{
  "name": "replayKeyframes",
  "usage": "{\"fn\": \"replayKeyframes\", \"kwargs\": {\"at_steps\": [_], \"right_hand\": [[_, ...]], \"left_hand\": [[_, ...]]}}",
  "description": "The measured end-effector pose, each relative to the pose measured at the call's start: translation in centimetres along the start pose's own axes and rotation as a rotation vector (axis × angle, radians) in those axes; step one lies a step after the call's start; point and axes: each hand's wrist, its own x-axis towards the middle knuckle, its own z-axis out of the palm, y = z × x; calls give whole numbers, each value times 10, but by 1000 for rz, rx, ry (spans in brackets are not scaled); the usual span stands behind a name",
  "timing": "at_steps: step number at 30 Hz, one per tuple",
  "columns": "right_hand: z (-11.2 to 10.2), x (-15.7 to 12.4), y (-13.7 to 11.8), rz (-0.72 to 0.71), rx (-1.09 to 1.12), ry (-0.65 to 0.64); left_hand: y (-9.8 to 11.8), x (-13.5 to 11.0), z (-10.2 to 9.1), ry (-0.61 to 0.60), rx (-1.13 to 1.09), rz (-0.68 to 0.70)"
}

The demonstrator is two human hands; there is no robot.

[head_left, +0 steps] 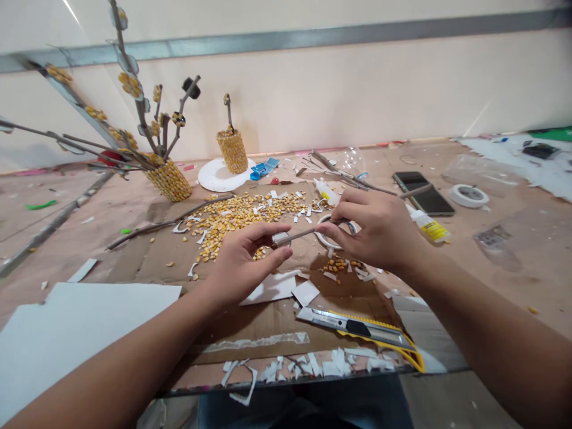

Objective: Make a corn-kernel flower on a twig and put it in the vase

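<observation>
My right hand [375, 223] grips a thin twig [299, 235] between thumb and fingers, over the cardboard. A tail of the twig shows beyond the knuckles. My left hand [243, 259] curls its thumb and fingers around the twig's other end, where a small pale piece [281, 238] shows; its details are partly hidden by the fingers. Loose corn kernels [241, 217] lie spread just beyond my left hand. Under my right hand is a roll of white tape [328, 238], partly covered. A yellow utility knife [357, 328] lies nearer to me, blade to the left.
A corn-covered pot [167, 179] with branches stands at the left; a smaller one [233, 152] sits behind. Glue bottles [429, 225], a phone [422, 192] and another tape roll [468, 195] are at right. White card [102, 322] lies left; paper scraps [330, 362] line the near edge.
</observation>
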Motion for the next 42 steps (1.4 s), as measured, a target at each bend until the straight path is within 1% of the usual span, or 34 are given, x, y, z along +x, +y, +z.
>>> {"fn": "replayKeyframes", "kwargs": {"at_steps": [3, 7, 9, 14, 16, 19, 23, 27, 29, 33, 37, 40, 42], "right_hand": [[4, -2, 0, -10, -38, 14], [10, -3, -3, -27, -84, 38], [13, -4, -6, -30, -130, 53], [18, -8, -11, -14, -194, 61], [20, -9, -11, -3, -193, 61], [20, -9, -11, 16, -187, 65], [18, -8, -13, 31, -139, 43], [18, -7, -15, 39, -82, 64], [19, -7, -15, 49, -63, 83], [21, -8, -12, 85, -19, 126], [21, -9, -12, 46, 53, 179], [19, -10, -16, 27, 84, 211], [18, -10, -17, 27, 78, 219]], "left_hand": [[2, -1, 1, 9, 19, -31], [1, 0, 2, 48, 33, -139], [-2, 1, 2, 66, 48, -172], [-12, 0, 0, 84, 142, -129], [-13, 0, 0, 78, 140, -118], [-9, 1, 1, 78, 81, -135], [3, 2, 0, 101, 44, -172], [10, 2, -2, 112, 53, -142], [10, 2, -2, 129, -7, -116], [7, 4, -3, 134, -253, -116], [6, 6, -4, 109, -454, -232], [8, 7, -3, 89, -469, -335], [10, 7, -3, 74, -432, -364]]}}
